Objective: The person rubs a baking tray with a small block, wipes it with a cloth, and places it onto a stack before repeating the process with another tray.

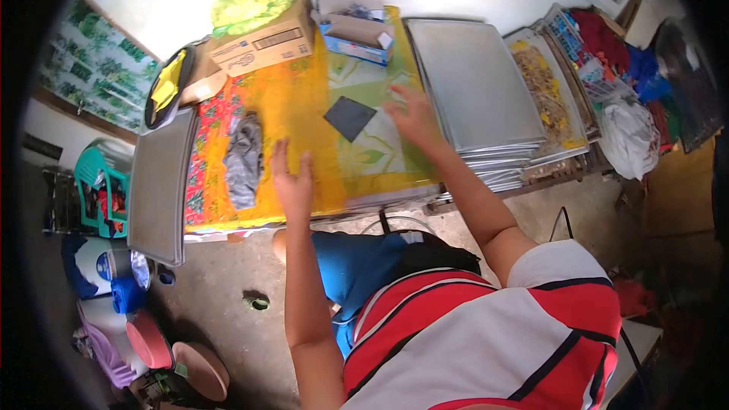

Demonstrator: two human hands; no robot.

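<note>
A small dark square piece lies flat on the table, which has a yellow and orange patterned cover. My right hand hovers just right of the square, fingers apart and slightly blurred, holding nothing. Over the table's front part is my left hand, its fingers spread and the palm bare. To the left of that hand a crumpled grey cloth rests on the cover. Both hands are apart from the square in this view.
At the back stand a cardboard box with a green plastic bag on top and a small blue box. Stacked metal trays adjoin the table's right side; another tray stack stands at its left. Basins sit on the floor.
</note>
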